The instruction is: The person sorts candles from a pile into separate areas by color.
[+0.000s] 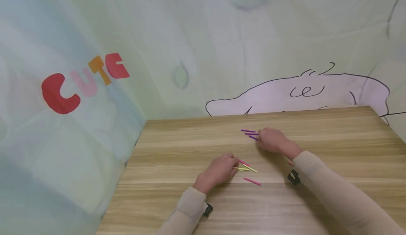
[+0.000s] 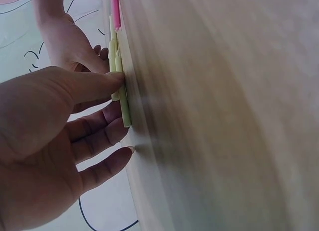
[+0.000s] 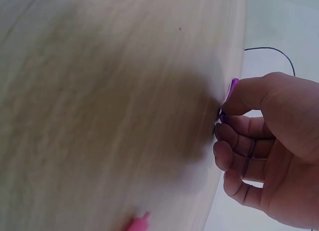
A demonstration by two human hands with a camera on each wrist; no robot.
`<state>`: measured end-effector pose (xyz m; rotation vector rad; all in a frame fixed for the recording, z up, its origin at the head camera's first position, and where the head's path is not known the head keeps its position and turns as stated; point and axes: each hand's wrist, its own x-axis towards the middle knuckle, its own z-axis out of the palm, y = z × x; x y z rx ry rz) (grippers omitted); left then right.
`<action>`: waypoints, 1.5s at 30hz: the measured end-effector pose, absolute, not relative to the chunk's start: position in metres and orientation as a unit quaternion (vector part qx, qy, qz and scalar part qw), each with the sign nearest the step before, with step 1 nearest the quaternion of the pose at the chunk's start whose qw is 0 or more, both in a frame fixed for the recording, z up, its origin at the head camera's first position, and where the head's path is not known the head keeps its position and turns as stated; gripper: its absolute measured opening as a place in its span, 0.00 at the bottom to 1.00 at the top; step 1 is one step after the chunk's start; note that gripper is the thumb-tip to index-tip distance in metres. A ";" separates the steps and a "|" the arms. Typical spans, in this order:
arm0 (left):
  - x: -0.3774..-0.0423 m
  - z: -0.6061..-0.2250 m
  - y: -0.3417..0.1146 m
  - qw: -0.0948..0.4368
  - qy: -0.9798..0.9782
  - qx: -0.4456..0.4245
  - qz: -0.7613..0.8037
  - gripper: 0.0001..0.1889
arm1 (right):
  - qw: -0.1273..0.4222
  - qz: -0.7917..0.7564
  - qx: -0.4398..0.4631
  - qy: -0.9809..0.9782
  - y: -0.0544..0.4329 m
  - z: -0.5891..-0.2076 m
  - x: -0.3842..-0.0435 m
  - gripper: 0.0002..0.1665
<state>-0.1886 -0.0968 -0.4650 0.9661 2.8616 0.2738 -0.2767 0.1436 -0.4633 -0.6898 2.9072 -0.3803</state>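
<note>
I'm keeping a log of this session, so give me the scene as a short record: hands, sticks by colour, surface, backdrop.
Left hand: pinching yellow sticks
Right hand: thumb and index finger pinching at the purple sticks
Purple: three seen in the head view, beyond the yellow ones
Pink sticks: one beside the yellow ones, one nearer the person, another partly hidden by the right sleeve
Surface: wood-grain table
Backdrop: printed curtain reading CUTE

Head view faces down; wrist views skim table.
</note>
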 end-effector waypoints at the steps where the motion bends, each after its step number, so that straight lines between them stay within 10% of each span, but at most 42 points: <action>1: -0.189 -0.465 -0.097 0.053 0.942 0.318 0.090 0.04 | 0.063 -0.124 -0.228 0.964 0.144 -0.464 -0.277 0.08; 45: -0.186 -0.460 -0.094 0.059 0.943 0.318 0.076 0.04 | 0.013 -0.148 -0.266 0.952 0.151 -0.451 -0.238 0.08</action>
